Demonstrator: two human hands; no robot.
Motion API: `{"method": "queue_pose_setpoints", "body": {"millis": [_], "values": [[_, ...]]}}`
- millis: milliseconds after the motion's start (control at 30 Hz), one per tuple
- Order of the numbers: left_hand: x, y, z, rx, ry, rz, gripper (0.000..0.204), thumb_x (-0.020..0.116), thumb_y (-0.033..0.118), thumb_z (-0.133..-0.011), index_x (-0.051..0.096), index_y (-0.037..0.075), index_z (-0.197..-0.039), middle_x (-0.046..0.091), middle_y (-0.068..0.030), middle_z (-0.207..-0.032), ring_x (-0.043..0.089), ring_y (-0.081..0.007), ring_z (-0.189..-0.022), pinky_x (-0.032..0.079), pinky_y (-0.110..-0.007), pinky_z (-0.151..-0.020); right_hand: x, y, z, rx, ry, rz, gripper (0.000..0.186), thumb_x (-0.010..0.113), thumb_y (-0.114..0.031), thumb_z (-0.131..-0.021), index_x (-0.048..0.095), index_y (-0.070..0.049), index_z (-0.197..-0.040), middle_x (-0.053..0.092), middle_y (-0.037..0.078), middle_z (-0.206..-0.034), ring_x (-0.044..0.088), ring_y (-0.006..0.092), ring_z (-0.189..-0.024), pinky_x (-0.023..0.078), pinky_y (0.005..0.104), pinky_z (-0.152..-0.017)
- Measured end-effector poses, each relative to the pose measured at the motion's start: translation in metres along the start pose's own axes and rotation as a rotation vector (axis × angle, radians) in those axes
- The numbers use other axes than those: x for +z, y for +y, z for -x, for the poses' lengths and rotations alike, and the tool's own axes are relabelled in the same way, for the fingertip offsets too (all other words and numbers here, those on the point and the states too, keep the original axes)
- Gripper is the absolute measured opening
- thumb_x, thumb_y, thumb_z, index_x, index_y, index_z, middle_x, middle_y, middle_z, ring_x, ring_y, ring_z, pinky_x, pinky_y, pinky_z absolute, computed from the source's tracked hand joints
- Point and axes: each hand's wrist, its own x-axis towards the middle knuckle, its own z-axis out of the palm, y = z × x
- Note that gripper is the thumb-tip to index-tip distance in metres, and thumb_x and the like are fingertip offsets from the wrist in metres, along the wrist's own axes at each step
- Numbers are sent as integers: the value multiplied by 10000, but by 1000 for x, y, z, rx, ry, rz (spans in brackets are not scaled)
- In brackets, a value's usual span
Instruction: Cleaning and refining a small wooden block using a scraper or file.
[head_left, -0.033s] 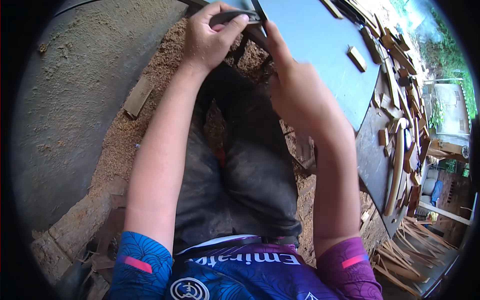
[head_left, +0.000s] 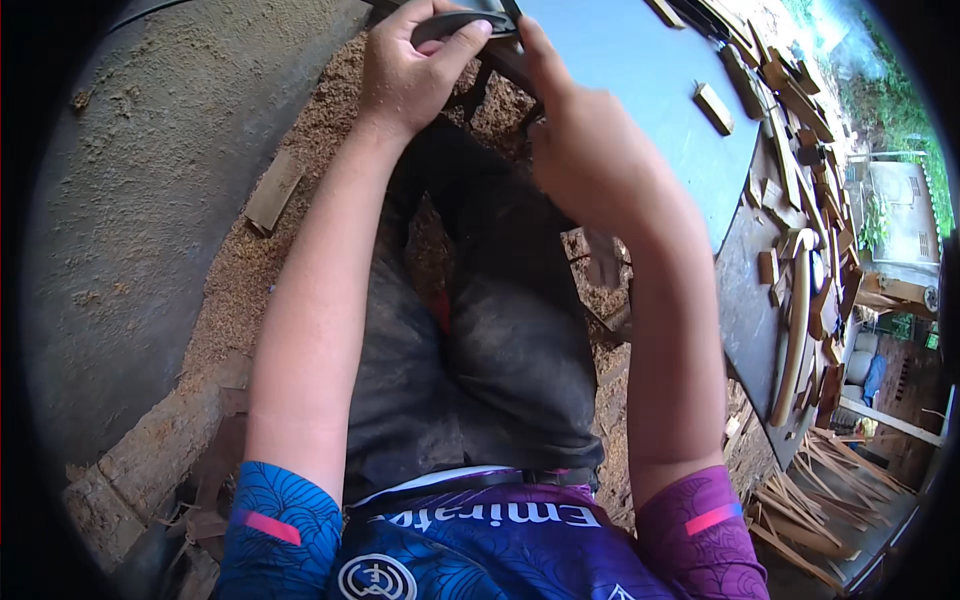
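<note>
Head view: your left hand (head_left: 408, 80) pinches a dark curved piece (head_left: 456, 20) between thumb and fingers, just left of your right forefinger. Your right hand (head_left: 600, 155) points that finger at a thin dark strip (head_left: 511, 9); whether its other fingers grip cannot be determined. The piece appears stiff, light and possibly slippery; its broad left end seems the sounder hold. The strip crowds its right end. Right of your right hand, a wood block (head_left: 714, 109) rests on the counter (head_left: 630, 90); scrap wood (head_left: 797, 103) lies beyond.
</note>
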Motion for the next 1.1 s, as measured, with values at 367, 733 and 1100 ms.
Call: {"method": "queue_pose_setpoints", "body": {"millis": [367,733,1100], "values": [[-8,1,6,-53,-40,-70,132,707,202,-871,681,73,-887,513,108,-673,397,18,-590,316,-161,-536,10,6,29,-26,-17,-44,808,508,10,-845,141,-161,-1543,643,341,-927,628,506,-871,478,559,-793],[-13,-6,7,-47,-62,-136,139,699,230,-859,673,93,-857,486,83,-581,467,-13,-555,392,-202,-524,2,5,47,-66,-38,-106,767,530,18,-843,195,-97,-1523,640,334,-890,612,522,-869,459,579,-787],[-15,-8,8,-63,-50,-47,141,717,213,-866,682,79,-890,545,94,-676,416,15,-594,341,-174,-525,0,-12,15,90,-154,15,809,532,12,-836,153,-131,-1537,642,334,-942,608,522,-888,464,576,-795]]}}
